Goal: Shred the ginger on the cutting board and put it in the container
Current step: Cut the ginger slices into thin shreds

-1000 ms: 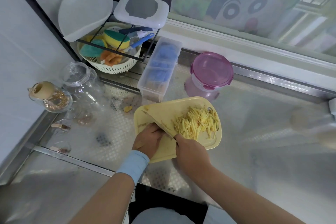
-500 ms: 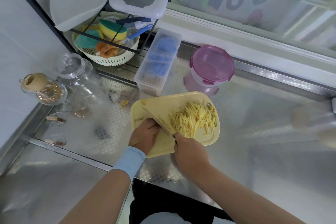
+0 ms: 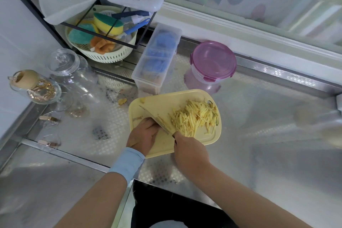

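A pale yellow cutting board [image 3: 162, 101] lies on the steel counter, with a heap of shredded ginger [image 3: 194, 117] on its right half. My right hand [image 3: 188, 152] grips the handle of a knife [image 3: 155, 118], whose blade lies across the board just left of the shreds. My left hand [image 3: 143, 135] sits with curled fingers on the board's left part, pressed against the blade's left side; whatever is under the fingers is hidden. Behind the board stands a round container with a pink lid [image 3: 212, 65], lid on.
A long clear box with blue contents [image 3: 157, 57] stands behind the board. Glass jars [image 3: 68, 72] and a small glass dish [image 3: 39, 90] stand at the left. A black rack holds a basket of sponges [image 3: 103, 42]. A scrap of ginger [image 3: 122, 101] lies left of the board.
Both hands and the knife stay in about the same place on the board; the blade has shifted slightly. The camera has tilted, so the whole scene sits a little differently in the frame.
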The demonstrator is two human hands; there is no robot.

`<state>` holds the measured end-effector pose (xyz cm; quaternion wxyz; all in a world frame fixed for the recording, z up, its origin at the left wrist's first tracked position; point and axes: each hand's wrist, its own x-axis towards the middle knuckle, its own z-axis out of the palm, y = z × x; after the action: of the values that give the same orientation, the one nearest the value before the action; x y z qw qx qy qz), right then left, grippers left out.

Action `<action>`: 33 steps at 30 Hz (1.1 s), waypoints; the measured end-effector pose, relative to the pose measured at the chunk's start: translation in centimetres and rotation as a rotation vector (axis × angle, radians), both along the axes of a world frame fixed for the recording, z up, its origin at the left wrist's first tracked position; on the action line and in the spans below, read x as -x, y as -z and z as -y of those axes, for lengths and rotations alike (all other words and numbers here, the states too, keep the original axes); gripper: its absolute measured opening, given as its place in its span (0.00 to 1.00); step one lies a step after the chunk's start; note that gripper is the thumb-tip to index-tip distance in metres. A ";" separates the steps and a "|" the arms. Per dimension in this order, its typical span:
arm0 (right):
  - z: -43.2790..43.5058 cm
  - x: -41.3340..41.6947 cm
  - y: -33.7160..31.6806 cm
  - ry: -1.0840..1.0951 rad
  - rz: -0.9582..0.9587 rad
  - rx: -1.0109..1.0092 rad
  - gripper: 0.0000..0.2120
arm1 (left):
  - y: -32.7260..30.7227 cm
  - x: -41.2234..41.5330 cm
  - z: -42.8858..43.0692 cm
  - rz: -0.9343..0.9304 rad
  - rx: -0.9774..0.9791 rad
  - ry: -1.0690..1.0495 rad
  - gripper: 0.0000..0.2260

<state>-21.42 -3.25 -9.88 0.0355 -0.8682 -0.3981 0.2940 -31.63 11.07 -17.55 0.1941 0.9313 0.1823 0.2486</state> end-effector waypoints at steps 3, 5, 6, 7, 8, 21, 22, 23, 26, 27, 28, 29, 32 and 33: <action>-1.3 0.0 0.1 -0.035 0.019 -0.004 0.07 | -0.5 -0.1 0.0 0.007 0.007 -0.004 0.14; -1.7 0.0 0.1 -0.048 0.019 -0.012 0.07 | -0.5 -0.1 0.0 -0.009 0.015 -0.001 0.14; -1.6 0.0 0.0 -0.048 0.019 -0.015 0.07 | -0.3 0.0 0.0 -0.011 0.020 -0.001 0.13; -1.4 0.0 -0.1 -0.047 0.015 -0.014 0.08 | -0.1 0.0 0.0 -0.010 0.020 -0.003 0.13; -1.0 -0.1 -0.2 -0.044 0.008 -0.014 0.08 | 0.0 0.0 0.0 -0.008 0.018 0.002 0.13; -0.6 -0.2 -0.2 -0.029 -0.020 -0.006 0.07 | -0.4 0.0 0.2 -0.019 0.002 -0.042 0.13; -0.3 -0.3 -0.3 -0.031 -0.024 -0.007 0.07 | -0.5 0.0 0.2 -0.017 0.004 -0.044 0.13; 0.1 -0.3 -0.4 -0.027 -0.029 -0.004 0.07 | -0.5 0.0 0.2 -0.013 0.008 -0.044 0.13; 0.8 -0.1 -0.4 -0.015 -0.034 0.025 0.09 | -0.6 -0.1 0.2 -0.003 0.013 -0.041 0.13; 0.6 0.0 -0.3 -0.002 -0.039 0.022 0.09 | -0.6 -0.1 0.2 -0.004 0.020 -0.038 0.13; 0.3 0.0 -0.2 0.008 -0.040 0.014 0.08 | -0.5 0.0 0.3 -0.007 0.028 -0.038 0.13; -0.2 0.1 -0.1 0.009 -0.038 0.005 0.08 | -0.5 0.0 0.2 -0.011 0.032 -0.041 0.13; -1.1 0.2 0.0 0.016 -0.043 -0.003 0.06 | -0.4 0.0 0.2 -0.023 0.034 -0.051 0.13; -1.1 0.2 0.0 0.016 -0.045 -0.005 0.06 | -0.5 0.0 0.2 -0.019 0.025 -0.051 0.13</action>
<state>-21.61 -2.19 -9.86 0.0491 -0.8644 -0.3911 0.3121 -31.61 10.84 -17.08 0.1977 0.9261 0.2110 0.2425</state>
